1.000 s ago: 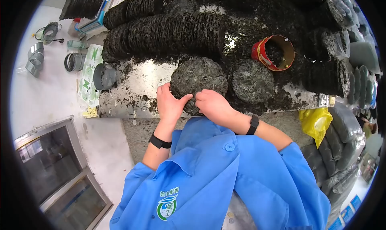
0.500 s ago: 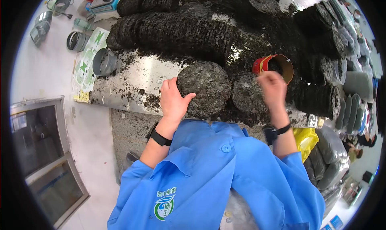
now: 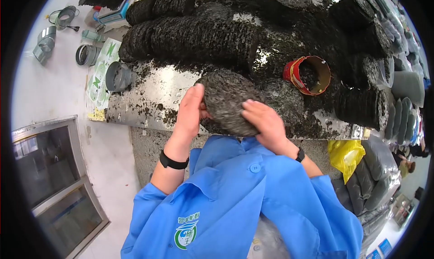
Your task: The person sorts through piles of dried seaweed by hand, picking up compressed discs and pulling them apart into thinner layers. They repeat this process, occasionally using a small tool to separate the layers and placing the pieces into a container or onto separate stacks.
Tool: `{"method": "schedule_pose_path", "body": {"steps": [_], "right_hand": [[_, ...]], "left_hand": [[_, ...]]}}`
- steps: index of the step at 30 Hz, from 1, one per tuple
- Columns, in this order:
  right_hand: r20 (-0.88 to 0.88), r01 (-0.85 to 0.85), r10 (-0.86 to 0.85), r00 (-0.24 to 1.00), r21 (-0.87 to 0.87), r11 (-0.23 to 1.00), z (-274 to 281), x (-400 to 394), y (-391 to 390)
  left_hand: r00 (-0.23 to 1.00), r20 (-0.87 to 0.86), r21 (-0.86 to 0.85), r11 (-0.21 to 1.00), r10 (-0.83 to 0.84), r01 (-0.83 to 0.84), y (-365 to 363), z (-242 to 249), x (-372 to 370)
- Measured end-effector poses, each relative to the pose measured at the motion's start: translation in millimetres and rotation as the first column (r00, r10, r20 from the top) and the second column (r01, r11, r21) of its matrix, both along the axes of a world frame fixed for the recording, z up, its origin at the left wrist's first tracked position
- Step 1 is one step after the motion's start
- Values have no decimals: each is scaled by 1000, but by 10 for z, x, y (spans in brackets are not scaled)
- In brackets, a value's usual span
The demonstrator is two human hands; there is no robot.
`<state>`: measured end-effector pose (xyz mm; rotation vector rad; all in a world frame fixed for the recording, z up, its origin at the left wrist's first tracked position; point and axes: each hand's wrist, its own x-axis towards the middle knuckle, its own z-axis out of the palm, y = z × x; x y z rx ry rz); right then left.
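A round cake of dark dried seaweed [image 3: 228, 98] lies between my two hands, slightly blurred and tilted near the table's front edge. My left hand [image 3: 191, 109] holds its left rim, with the fingers pointing up and part of the thumb side tucked by the edge. On the lower right rim, my right hand [image 3: 266, 122] presses with its fingers across the top surface. Another seaweed cake [image 3: 285, 98] rests just to the right, partly covered by loose flakes. Beyond it stands a red ring-shaped tub [image 3: 296, 76] with dark flakes inside.
A long row of stacked seaweed cakes [image 3: 190, 42] runs behind my hands. More stacks [image 3: 361, 107] stand at the right. A grey ring [image 3: 118, 76] sits on the metal table [image 3: 156, 85] at left. A yellow bag [image 3: 346, 157] hangs below the right edge.
My right hand has come left from beside the red tub onto the seaweed cake. The cake has shifted and tilted between both hands.
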<state>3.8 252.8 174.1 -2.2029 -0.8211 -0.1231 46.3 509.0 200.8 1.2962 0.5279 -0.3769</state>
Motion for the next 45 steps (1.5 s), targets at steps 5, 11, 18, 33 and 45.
{"method": "schedule_pose_path", "body": {"steps": [5, 11, 18, 33, 45], "right_hand": [[-605, 805, -530, 594, 461, 375, -92, -260, -444], [-800, 925, -480, 359, 239, 294, -964, -456, -1136], [-204, 283, -278, 938, -10, 959, -167, -407, -316], [-739, 832, -381, 555, 495, 252, -97, -530, -365], [-214, 377, -366, 905, 10, 926, -225, -477, -324]], "left_hand": [[884, 194, 941, 336, -426, -44, 162, -476, -233], [866, 93, 978, 208, -491, 13, 123, -477, -207], [984, 39, 550, 826, -173, 123, 309, -351, -95], [811, 93, 983, 182, -578, 17, 128, -575, -126], [866, -73, 953, 222, -494, 208, 130, -576, 34]]}}
